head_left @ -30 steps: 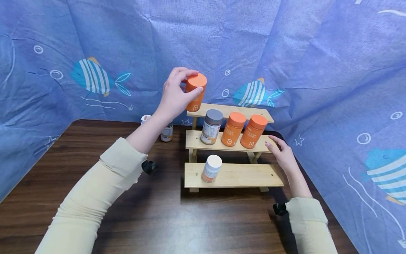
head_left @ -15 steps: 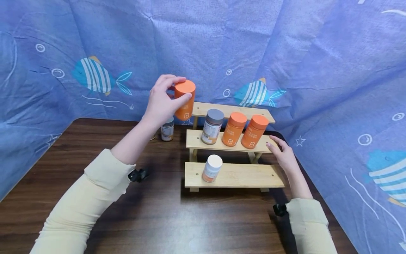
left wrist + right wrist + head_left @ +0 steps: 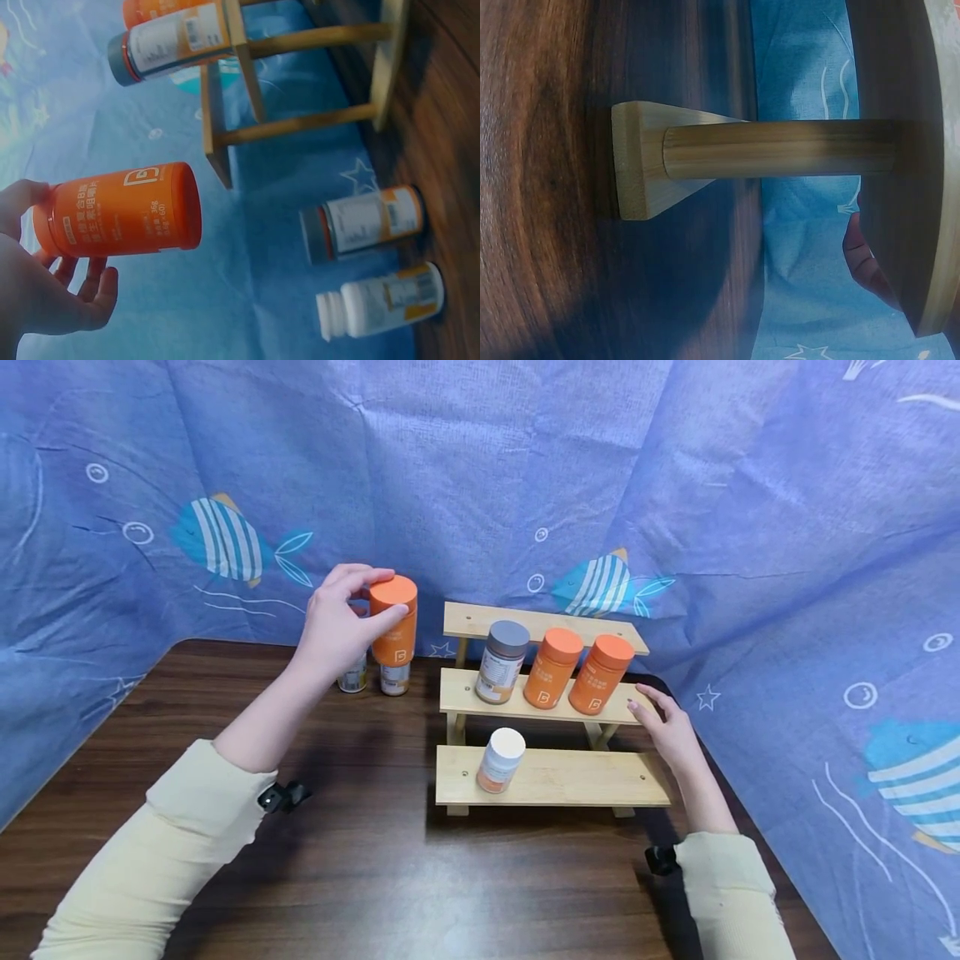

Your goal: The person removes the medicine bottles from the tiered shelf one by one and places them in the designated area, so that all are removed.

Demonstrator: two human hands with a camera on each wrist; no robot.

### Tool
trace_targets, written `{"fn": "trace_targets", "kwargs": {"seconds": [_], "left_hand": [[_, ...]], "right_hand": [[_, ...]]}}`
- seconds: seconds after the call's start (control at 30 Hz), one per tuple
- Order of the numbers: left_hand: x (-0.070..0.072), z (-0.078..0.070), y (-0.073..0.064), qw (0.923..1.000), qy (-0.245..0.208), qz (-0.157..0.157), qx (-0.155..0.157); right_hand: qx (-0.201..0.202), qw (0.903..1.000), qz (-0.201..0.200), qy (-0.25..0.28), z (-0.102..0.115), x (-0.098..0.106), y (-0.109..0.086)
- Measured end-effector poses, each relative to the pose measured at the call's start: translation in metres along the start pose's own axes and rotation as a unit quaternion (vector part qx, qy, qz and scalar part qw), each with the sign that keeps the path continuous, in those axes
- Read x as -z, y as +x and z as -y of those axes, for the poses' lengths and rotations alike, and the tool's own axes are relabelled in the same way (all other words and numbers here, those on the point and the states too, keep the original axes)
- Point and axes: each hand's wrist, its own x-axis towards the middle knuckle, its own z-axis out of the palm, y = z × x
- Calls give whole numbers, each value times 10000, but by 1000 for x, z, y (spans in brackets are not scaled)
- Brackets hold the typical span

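Dark wood-grain table [image 3: 360, 877], tiered wooden stand [image 3: 577, 777] on it, four jars [image 3: 551, 672] across its shelves, two bottles [image 3: 375, 223] at left.

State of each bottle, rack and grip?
Held orange bottle: capped, lifted
Two shelved orange bottles: capped, upright
Gray-capped shelf bottle: closed, upright
White shelf bottle: capped, upright
Gray-capped table bottle: closed, upright
White table bottle: upright
Wooden rack: standing
Left grip: holding orange bottle
Right grip: at rack

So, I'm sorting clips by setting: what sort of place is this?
Probably a staged tabletop set-up, perhaps for filming, though the wider room is out of view: blue fish-print cloth hangs behind a dark wooden table, and a stepped rack on it holds bottles.
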Motion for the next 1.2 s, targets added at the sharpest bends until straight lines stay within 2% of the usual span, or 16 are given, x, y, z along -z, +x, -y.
{"fn": "trace_targets", "kwargs": {"seconds": [0.37,0.57,0.8,1.03,1.2], "left_hand": [[16,33,-10,9998,183,48,-63],[25,51,-19,9991,412,-81,-38],[33,74,-28,9977,591,-196,260],[38,96,-34,9949,684,-213,710],[40,112,-36,9933,642,-410,869]], "right_hand": [[-28,9999,-59,-131,0,-1,-2],[-75,9999,-38,-146,2,0,-1],[-85,9999,-40,-108,1,-2,0],[-75,10000,-20,-42,6,-1,-3],[-99,9999,-27,-4,6,0,-3]]}}
